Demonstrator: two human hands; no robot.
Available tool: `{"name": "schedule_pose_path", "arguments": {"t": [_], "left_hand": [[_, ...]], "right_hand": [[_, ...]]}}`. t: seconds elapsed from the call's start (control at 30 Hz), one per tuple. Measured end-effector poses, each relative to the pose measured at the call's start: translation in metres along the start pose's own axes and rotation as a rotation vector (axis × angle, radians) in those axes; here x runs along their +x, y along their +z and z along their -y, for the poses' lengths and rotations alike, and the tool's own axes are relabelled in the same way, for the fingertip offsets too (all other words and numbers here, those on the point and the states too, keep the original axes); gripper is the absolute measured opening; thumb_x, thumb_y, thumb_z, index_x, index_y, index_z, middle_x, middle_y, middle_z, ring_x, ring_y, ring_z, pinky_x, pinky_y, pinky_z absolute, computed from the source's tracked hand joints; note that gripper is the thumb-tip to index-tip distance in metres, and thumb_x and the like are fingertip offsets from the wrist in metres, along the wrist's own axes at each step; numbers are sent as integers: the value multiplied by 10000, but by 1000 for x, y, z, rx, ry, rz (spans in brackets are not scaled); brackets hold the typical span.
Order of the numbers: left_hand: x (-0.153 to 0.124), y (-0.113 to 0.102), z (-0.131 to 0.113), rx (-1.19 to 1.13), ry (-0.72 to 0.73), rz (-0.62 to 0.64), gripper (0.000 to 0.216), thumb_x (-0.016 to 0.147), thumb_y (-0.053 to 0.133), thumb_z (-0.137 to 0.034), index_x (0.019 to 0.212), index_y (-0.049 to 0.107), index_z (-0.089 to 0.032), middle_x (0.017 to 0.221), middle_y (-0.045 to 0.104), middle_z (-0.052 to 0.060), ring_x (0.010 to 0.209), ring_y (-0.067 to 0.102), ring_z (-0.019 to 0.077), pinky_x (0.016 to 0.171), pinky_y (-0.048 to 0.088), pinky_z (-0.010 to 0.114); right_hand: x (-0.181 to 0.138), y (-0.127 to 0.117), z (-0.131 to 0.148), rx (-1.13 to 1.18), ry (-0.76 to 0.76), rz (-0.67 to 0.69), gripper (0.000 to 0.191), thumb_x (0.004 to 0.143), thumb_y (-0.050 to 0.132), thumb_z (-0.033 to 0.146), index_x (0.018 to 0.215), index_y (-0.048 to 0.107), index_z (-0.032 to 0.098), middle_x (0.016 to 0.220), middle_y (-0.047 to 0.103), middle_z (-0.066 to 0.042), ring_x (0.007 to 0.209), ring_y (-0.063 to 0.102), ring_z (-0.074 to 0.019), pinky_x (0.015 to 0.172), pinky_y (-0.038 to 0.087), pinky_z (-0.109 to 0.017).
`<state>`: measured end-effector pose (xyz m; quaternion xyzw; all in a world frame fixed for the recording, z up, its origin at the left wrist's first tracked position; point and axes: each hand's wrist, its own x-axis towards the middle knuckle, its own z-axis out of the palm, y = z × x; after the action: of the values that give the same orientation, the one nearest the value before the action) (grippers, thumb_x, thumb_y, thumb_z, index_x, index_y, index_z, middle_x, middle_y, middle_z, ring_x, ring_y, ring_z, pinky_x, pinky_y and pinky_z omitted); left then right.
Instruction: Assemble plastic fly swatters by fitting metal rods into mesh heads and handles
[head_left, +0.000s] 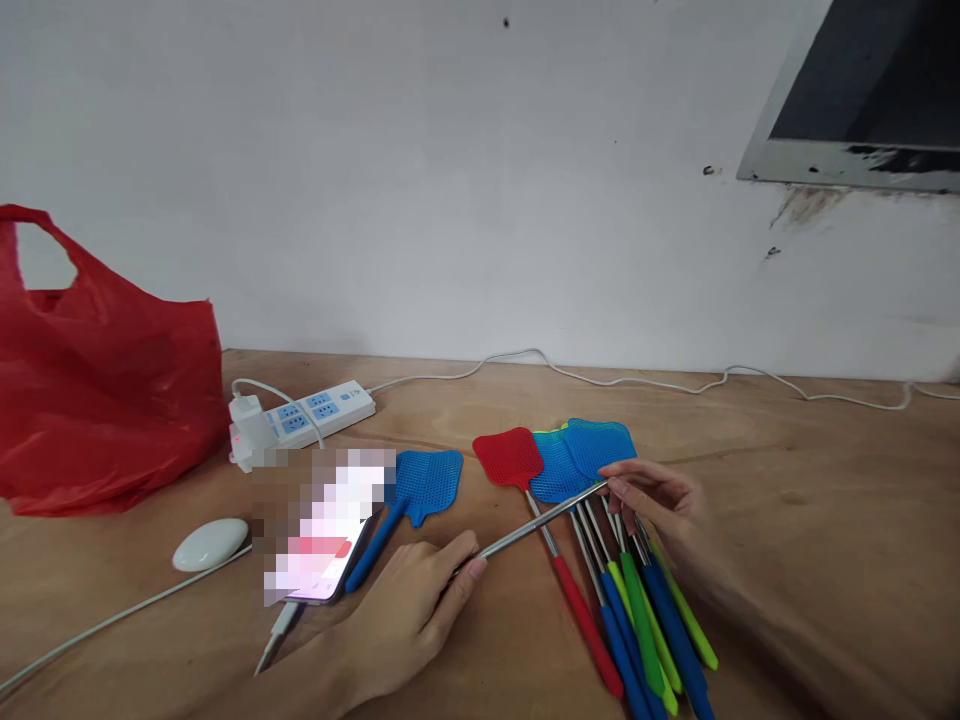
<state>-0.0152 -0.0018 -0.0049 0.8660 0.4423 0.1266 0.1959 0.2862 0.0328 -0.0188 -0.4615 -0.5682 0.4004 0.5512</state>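
Observation:
A thin silver metal rod (540,522) slants up to the right between my two hands. My left hand (409,610) pinches its lower end between thumb and fingers. At the upper end, my right hand (656,495) grips the tip with its fingertips. Under and beside my right hand lies a pile of fly swatters with blue heads (600,450) and blue, green and yellow handles (637,610). A red fly swatter (510,457) lies on the pile's left side. Near my left hand rest a blue swatter head (429,480) and a blue handle (375,548), seemingly separate pieces.
A lit phone (330,540), partly pixelated, lies left of the blue handle with a cable plugged in. Behind it are a white power strip (322,412) and a white oval device (210,545). A red plastic bag (112,390) stands at left, against the wall side.

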Motion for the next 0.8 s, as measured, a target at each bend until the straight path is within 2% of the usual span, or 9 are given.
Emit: {"name": "schedule_pose_path", "arguments": {"t": [0.07, 0.23, 0.37, 0.43, 0.6, 0.7, 0.8], "left_hand": [[0, -1, -1, 3, -4, 9, 374, 1070, 205, -394, 848, 461, -234, 756, 594, 11, 698, 597, 221, 626, 358, 328], [0, 0, -1, 31, 3, 11, 375, 1070, 189, -384, 831, 438, -238, 748, 593, 11, 696, 600, 217, 631, 363, 320], [-2, 4, 1, 99, 26, 17, 397, 1074, 146, -386, 898, 471, -238, 740, 617, 21, 671, 599, 229, 617, 363, 324], [-4, 6, 2, 130, 54, 10, 422, 1075, 114, -396, 941, 480, -237, 744, 634, 28, 656, 596, 234, 606, 363, 325], [-5, 9, 3, 215, 150, 39, 479, 1072, 54, -410, 982, 489, -232, 727, 650, 38, 618, 588, 232, 577, 356, 322], [-4, 8, 2, 236, 148, 65, 468, 1073, 70, -403, 947, 487, -233, 707, 642, 38, 598, 581, 228, 564, 351, 319], [-2, 9, 2, 230, 145, 59, 436, 1074, 95, -390, 992, 492, -228, 741, 658, 48, 630, 598, 235, 582, 368, 319]], "right_hand": [[2, 1, -1, 19, 27, -15, 279, 788, 785, 439, 946, 759, 211, 763, 730, -41, 616, 637, -160, 475, 498, -228], [4, 5, 8, 36, 129, 53, 368, 709, 823, 520, 841, 752, 184, 671, 723, -43, 518, 615, -152, 440, 509, -248], [3, 9, 20, 102, 109, 31, 352, 641, 875, 498, 745, 739, 190, 655, 731, -41, 556, 642, -153, 453, 521, -227], [-1, 14, 24, 101, 91, 52, 309, 662, 874, 462, 738, 742, 193, 644, 728, -29, 533, 638, -137, 474, 532, -225], [-23, 35, 21, 92, 130, 261, 280, 745, 812, 460, 762, 734, 192, 654, 717, -19, 516, 665, -140, 486, 549, -238], [-30, 42, 15, 52, 129, 255, 309, 745, 801, 487, 766, 733, 186, 652, 708, -22, 515, 668, -148, 491, 563, -255], [-30, 43, 13, 36, 111, 249, 320, 746, 793, 502, 760, 741, 187, 648, 715, -31, 512, 668, -151, 485, 567, -259]]}}
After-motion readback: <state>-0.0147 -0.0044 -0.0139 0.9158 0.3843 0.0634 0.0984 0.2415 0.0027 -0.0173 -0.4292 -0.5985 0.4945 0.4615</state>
